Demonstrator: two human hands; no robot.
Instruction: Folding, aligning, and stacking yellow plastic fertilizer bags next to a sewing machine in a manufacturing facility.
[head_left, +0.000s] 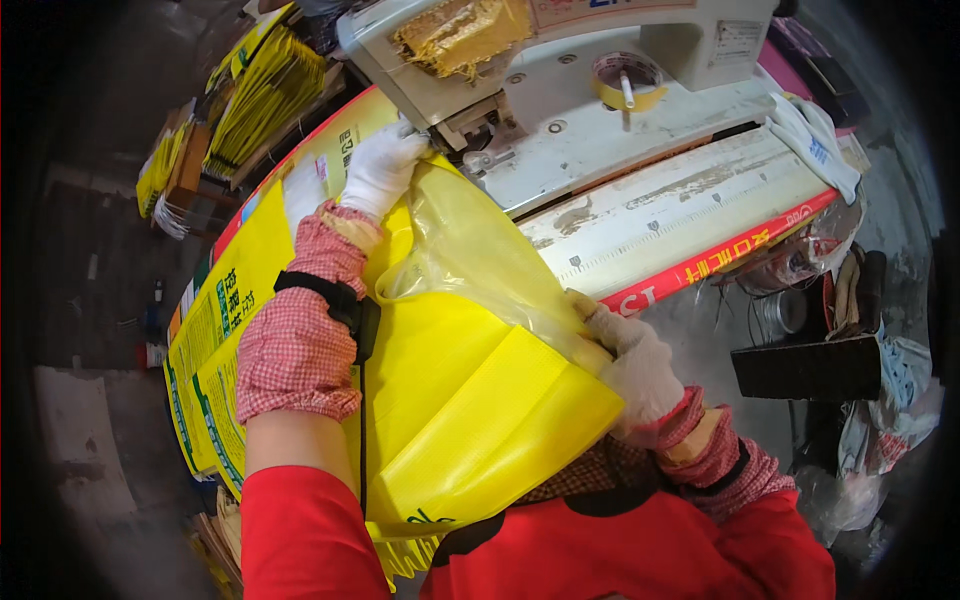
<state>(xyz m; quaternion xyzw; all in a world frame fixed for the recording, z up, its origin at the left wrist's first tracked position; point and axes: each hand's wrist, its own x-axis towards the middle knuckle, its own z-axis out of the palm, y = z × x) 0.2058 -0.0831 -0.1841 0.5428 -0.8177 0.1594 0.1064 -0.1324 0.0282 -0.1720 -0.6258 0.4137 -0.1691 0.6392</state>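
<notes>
A yellow plastic sack [450, 390] lies across my lap and the front of the machine, with a clear plastic liner [455, 240] showing at its mouth. My left hand [385, 168], in a white glove, is closed on the sack's edge beside the needle area of an industrial sewing machine [440, 90]. My right hand [640, 365], in a worn whitish glove, pinches the opposite edge of the sack and liner near the table's front. Under my left arm spread more printed yellow sacks [215, 350].
A tape roll [628, 85] with a white stick in it rests on the machine bed. A white glove [815, 145] lies at the table's right end. Stacked yellow sacks [262, 100] stand at the far left. A dark box-like block [805, 372] is at the right.
</notes>
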